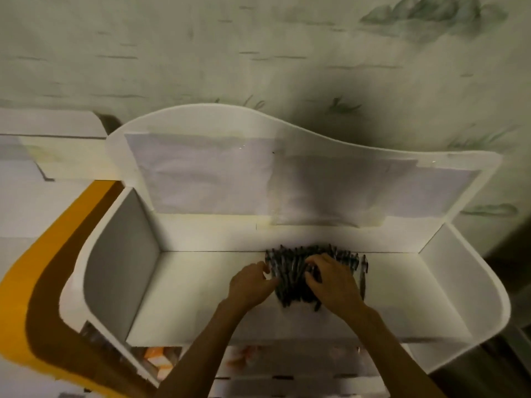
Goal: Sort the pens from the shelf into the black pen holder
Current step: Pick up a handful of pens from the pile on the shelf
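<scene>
A heap of several dark pens (298, 271) lies on the top board of a white shelf (201, 282), close to its back wall. My left hand (251, 285) touches the left side of the heap with its fingers curled toward the pens. On top of the heap lies my right hand (330, 280), its fingers curled into the pens. One pen (363, 275) lies apart at the right edge of the heap. No black pen holder is in view.
The shelf has white side walls (123, 254) left and right and a curved back panel (258, 173) against a patterned wall. Below the front edge, lower compartments hold orange and white items (158, 360). An orange and brown floor strip (43, 282) runs at the left.
</scene>
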`<move>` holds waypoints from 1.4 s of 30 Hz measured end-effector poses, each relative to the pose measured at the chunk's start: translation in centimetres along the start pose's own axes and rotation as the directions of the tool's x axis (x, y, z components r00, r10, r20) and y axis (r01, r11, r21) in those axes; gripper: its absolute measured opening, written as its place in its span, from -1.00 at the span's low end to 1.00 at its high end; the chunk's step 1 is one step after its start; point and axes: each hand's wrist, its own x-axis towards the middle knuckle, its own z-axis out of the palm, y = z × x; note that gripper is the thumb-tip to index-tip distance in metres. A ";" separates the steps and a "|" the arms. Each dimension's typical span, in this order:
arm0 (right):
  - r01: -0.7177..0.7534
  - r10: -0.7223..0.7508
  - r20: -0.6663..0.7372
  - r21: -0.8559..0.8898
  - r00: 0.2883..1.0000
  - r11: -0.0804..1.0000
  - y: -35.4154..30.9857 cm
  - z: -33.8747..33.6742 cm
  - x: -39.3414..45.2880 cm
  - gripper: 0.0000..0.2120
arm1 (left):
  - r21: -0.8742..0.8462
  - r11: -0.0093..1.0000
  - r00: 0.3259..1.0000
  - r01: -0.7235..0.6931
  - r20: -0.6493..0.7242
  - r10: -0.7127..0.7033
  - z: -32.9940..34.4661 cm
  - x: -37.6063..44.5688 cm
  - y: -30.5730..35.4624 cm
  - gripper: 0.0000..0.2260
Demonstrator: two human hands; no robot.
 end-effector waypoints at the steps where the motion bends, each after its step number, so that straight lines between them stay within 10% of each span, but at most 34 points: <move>1: 0.008 -0.008 0.009 0.006 1.000 1.000 0.4 0.1 0.3 -0.74 | -0.003 0.999 0.999 0.039 0.002 -0.039 0.5 0.3 0.1 -0.47; 11: 0.043 -0.044 0.015 0.040 0.999 0.998 3.3 -0.1 1.6 -0.76 | -0.083 0.975 0.978 0.206 -0.024 -0.209 2.6 1.7 1.5 -0.14; 42: 0.087 -0.085 -0.031 0.070 0.996 0.994 2.7 -0.1 1.1 -0.76 | 0.072 0.951 0.939 0.301 -0.194 -0.283 2.4 2.3 -0.5 -0.69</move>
